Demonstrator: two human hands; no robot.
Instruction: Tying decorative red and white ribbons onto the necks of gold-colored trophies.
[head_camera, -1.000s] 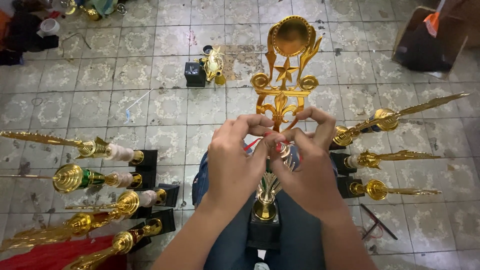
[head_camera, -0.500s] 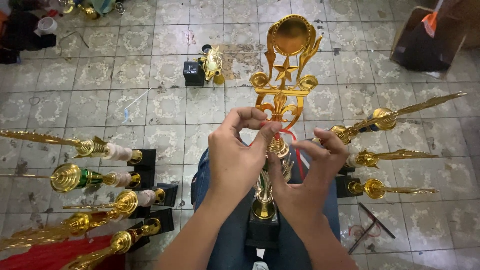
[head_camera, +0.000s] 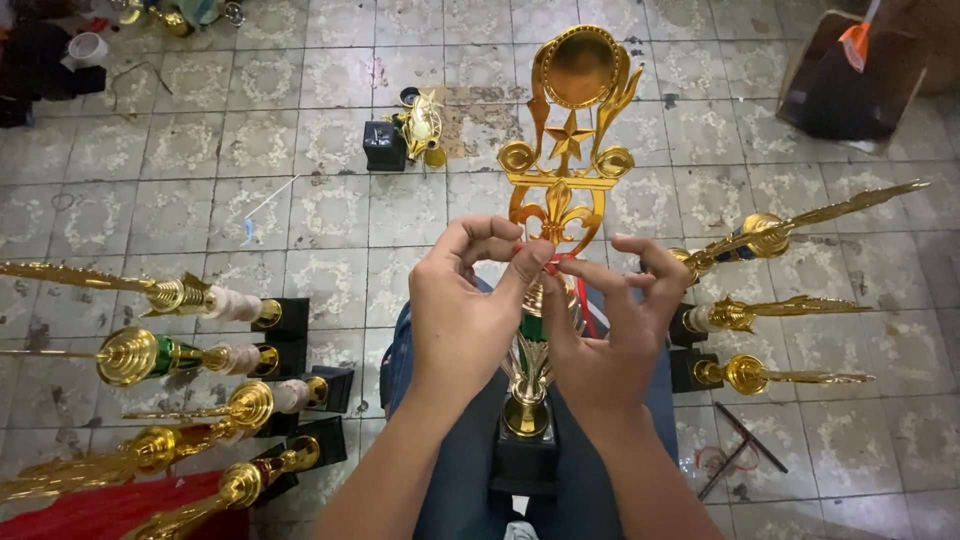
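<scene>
A view from above of two bare hands working on a gold trophy (head_camera: 560, 150) that stands upright between the person's knees, on the lap of blue trousers. The left hand (head_camera: 465, 305) is curled, its thumb and forefinger pinched together on a thin red ribbon (head_camera: 588, 318) at the trophy's neck, just under the gold fleur-de-lis ornament. The right hand (head_camera: 610, 335) mirrors it from the other side, thumb and forefinger also closed on the ribbon, the other fingers loosely spread; the fingertips of both hands nearly touch.

The trophy has a round empty medallion frame at the top, a star beneath it, two scroll shapes, then the fleur-de-lis. Below the hands a green band shows on the stem, then a gold cup-shaped section, then a black square base (head_camera: 525, 465) resting on the lap.

The floor (head_camera: 300, 200) is patterned grey tile. To the left lie five finished trophies (head_camera: 200, 355) on their sides, gold spires pointing left, black bases toward the person. To the right lie three more trophies (head_camera: 760, 310), spires pointing right. Further off on the floor rests a small gold trophy part with a black base (head_camera: 405, 135). A brown cardboard box (head_camera: 850, 70) sits at upper right; what it holds cannot be made out
</scene>
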